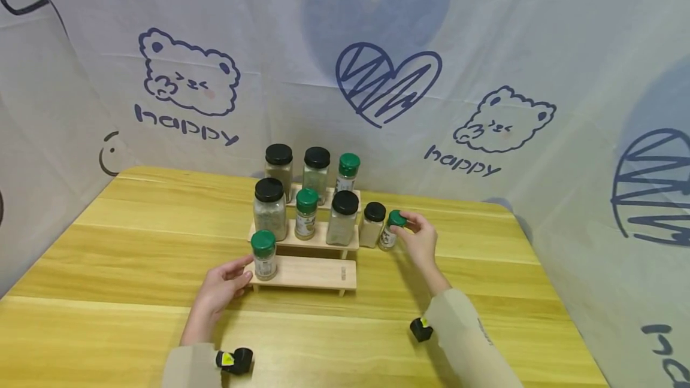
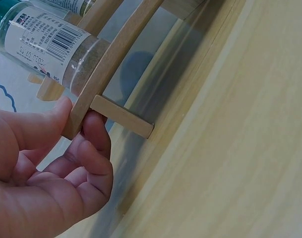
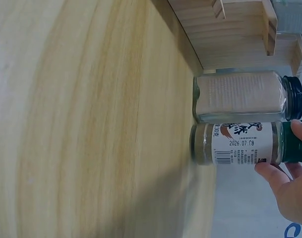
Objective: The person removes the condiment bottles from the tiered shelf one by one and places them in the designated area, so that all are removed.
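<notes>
My left hand point(image 1: 218, 288) pinches the left end of the lowest step of a wooden spice rack point(image 1: 312, 272), thumb on top and fingers curled beneath, as the left wrist view shows. On that step, close to my thumb, stands a green-capped spice jar point(image 1: 265, 256). My right hand point(image 1: 419, 238) grips another green-capped spice jar point(image 3: 240, 144) by its cap, at the rack's right side. This jar is upright on the table, its label facing the right wrist camera. Right beside it stands a square glass jar point(image 3: 240, 96) with a black cap and pale powder inside.
The middle step bears a large black-capped jar point(image 1: 270, 211), a small green-capped jar point(image 1: 306, 214) and another black-capped jar point(image 1: 342, 219). Two black-capped jars and a green-capped jar point(image 1: 347, 171) stand on the top step. A printed cloth point(image 1: 291, 47) hangs behind the wooden table point(image 1: 135, 244).
</notes>
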Tool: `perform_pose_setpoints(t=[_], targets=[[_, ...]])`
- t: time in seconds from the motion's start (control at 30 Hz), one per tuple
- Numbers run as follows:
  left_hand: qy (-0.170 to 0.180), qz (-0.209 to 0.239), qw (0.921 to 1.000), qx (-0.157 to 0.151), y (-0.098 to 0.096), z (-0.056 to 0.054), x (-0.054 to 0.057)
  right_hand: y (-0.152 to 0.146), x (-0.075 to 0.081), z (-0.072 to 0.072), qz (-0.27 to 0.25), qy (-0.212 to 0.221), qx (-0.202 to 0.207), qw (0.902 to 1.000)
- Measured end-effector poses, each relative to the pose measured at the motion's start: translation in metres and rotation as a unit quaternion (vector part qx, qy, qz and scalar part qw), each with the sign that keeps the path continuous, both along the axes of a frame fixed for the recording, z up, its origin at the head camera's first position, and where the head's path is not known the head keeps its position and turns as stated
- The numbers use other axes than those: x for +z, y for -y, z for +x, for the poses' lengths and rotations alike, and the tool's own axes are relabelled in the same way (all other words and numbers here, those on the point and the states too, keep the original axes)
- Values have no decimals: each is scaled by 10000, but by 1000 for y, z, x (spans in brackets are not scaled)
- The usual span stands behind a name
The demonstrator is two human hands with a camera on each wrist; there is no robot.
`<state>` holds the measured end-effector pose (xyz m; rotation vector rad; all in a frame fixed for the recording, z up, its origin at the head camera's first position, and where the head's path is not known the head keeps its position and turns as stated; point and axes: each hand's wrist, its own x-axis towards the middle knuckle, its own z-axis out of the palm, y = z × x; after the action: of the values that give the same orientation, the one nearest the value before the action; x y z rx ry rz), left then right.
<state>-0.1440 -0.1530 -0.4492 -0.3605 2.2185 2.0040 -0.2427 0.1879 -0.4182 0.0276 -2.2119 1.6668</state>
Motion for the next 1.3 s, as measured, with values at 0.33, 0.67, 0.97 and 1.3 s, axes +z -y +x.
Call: perform_pose_setpoints(t=[0.33,0.67,0.97,1.3], targets=[[58,-31,10000,-9,-1,2,3,3,-2,-3,51,33,90,9999],[67,-42,10000,-24,-1,1,3,3,-3,-3,101,-93,169,9998],[118,-1,9999,-15,-1,1,3,1,-6,-5,85,-249,275,9993],[85,-31,10000,12,-2,1,4,-1,-9,-2,-92,-104,357,9993]])
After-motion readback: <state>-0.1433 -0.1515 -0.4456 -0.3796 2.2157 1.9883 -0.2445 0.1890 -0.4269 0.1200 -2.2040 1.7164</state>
